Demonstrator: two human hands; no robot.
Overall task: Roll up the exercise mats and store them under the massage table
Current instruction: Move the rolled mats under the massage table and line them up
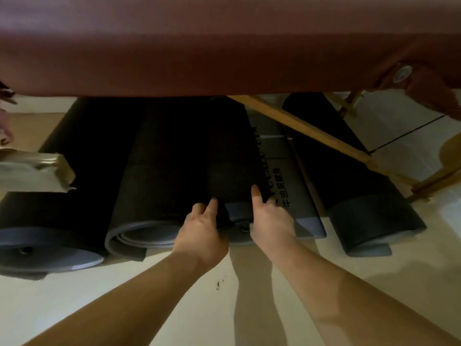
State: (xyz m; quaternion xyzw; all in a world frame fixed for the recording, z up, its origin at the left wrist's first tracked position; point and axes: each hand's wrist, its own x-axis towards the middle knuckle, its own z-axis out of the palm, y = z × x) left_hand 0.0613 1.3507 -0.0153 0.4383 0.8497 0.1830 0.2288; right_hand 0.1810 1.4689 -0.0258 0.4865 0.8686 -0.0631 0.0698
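Several dark rolled mats lie side by side on the floor under the maroon massage table (pixel 224 46). The middle roll (pixel 229 158) points its near end at me. My left hand (pixel 203 233) grips that end from the left, fingers curled round its edge. My right hand (pixel 270 221) holds it from the right, thumb up along the roll. A grey mat with black lettering (pixel 287 176) lies just right of it. A looser roll (pixel 149 196) sits to the left, showing its spiral end.
A wooden table leg brace (pixel 311 131) runs diagonally over the right-hand rolls. A further dark roll (pixel 356 186) lies at the right, another roll (pixel 45 233) at the far left. A pale object (pixel 32 168) sits on the left roll. Light floor (pixel 174 308) spreads in front.
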